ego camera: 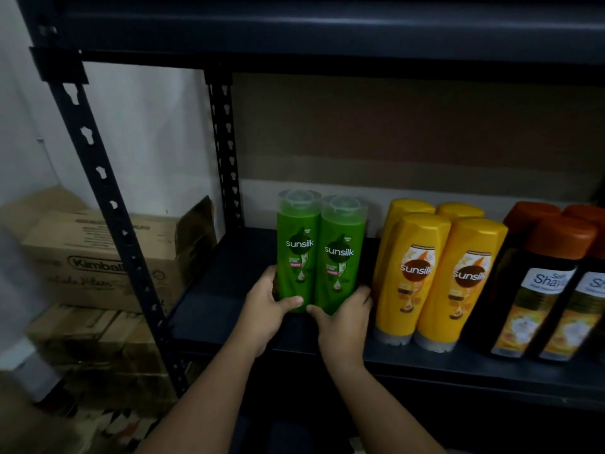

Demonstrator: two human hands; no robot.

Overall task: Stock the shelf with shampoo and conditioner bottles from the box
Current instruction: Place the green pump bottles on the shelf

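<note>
Both hands, left (266, 311) and right (342, 321), curled round two upright green bottles (319, 253), seemingly on the shelf (222, 299).

head cam | 1 view | looks forward and down | close to dark shelf (229, 309) | wide-angle

Two forearms enter the head view from the lower edge. Both are bare from wrist to the frame edge: no sleeve, cuff, glove, watch, band or ring is visible. The left hand (266, 309) and the right hand (342, 322) are bare. Fingers are short, with nails trimmed close. Low light obscures finer surface detail on both arms.
</note>
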